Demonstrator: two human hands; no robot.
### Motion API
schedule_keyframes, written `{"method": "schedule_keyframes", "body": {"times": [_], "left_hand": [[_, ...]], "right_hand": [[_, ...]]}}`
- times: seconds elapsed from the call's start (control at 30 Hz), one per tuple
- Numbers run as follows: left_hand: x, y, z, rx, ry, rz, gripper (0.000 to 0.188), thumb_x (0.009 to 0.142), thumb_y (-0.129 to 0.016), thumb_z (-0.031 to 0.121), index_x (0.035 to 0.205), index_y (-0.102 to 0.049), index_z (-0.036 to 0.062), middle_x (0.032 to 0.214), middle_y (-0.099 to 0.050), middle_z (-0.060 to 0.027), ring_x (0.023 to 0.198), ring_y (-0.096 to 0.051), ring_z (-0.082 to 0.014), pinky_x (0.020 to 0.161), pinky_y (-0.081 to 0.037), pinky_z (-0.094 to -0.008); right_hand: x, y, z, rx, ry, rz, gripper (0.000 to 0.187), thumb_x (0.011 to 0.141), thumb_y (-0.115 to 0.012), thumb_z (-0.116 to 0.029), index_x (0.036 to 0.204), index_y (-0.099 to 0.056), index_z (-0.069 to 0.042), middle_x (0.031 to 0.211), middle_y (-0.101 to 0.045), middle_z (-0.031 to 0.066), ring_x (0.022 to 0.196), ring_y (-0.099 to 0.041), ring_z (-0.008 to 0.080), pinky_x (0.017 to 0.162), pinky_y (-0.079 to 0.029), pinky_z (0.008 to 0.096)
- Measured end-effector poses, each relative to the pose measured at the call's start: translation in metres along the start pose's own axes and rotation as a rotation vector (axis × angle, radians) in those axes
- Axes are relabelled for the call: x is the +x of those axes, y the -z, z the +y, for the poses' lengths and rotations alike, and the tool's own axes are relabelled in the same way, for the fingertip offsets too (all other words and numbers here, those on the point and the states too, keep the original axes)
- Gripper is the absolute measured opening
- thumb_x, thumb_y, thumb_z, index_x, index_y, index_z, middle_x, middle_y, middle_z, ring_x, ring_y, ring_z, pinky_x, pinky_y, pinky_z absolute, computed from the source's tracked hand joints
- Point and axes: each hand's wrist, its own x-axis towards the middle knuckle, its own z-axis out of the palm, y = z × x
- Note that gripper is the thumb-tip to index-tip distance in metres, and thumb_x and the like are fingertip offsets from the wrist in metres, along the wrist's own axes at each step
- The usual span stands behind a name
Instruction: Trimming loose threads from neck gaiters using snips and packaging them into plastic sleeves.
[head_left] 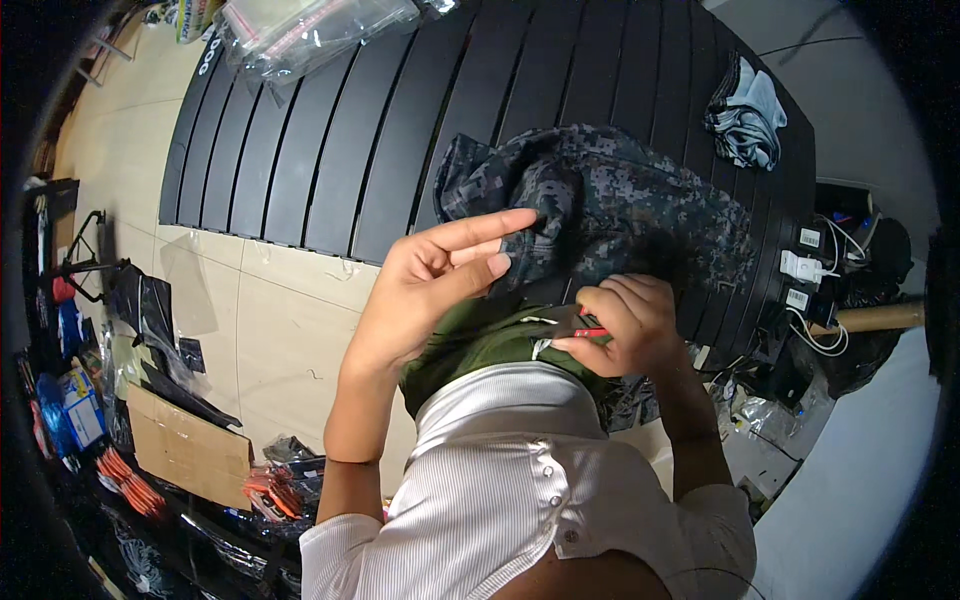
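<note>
A dark digital-camouflage garment [640, 200] lies bunched on the black slatted table, its near part hanging toward my lap. My left hand [425, 280] pinches a fold of it, with the index finger stretched along the top and the thumb beneath. To the right, my right hand [632, 325] is closed around a small red-handled tool [590, 332]. The tool's dark end points left, toward the garment's near edge; its exact kind is partly hidden by my fingers. Green cloth [470, 345] shows over my lap, below both hands.
Clear plastic bags [310, 35] lie at the table's [330, 150] far left. A folded black-and-white cloth [748, 115] rests at the far right. White cables and a plug [803, 265] sit beyond the right edge. On the floor at left are cardboard [190, 447] and orange-and-black packets [130, 483].
</note>
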Motion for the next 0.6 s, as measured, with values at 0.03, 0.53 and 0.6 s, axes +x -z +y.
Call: {"method": "schedule_keyframes", "body": {"times": [0.03,0.53,0.6], "left_hand": [[0.0,0.0,-0.001,0.0,0.001,-0.001,0.035,0.083,-0.056,0.0,0.118,-0.056,0.0022,0.074,-0.053,0.0101,0.057,-0.036,0.0032,0.052,-0.029,-0.012],[0.001,-0.004,-0.009,-0.086,-0.092,0.006,0.042,0.083,-0.056,0.0,0.125,-0.048,0.0025,0.08,-0.057,0.0076,0.064,-0.042,0.0028,0.058,-0.034,-0.012],[0.0,-0.004,-0.008,-0.025,-0.041,0.031,0.037,0.084,-0.056,0.002,0.121,-0.053,0.0025,0.079,-0.057,0.0082,0.061,-0.039,0.0037,0.055,-0.031,-0.0114]], "right_hand": [[0.0,0.0,-0.001,0.001,-0.003,0.018,0.038,0.06,-0.078,-0.027,0.082,-0.058,-0.003,0.066,-0.056,0.0061,0.058,-0.057,0.0215,0.054,-0.044,0.0292],[-0.005,-0.015,-0.003,0.068,-0.229,0.131,0.03,0.066,-0.074,-0.016,0.085,-0.056,-0.001,0.064,-0.056,0.0073,0.053,-0.056,0.0182,0.05,-0.045,0.0269],[-0.006,-0.016,-0.003,0.073,-0.233,0.148,0.029,0.067,-0.073,-0.016,0.085,-0.056,-0.001,0.063,-0.056,0.0074,0.053,-0.056,0.0184,0.05,-0.045,0.0272]]}}
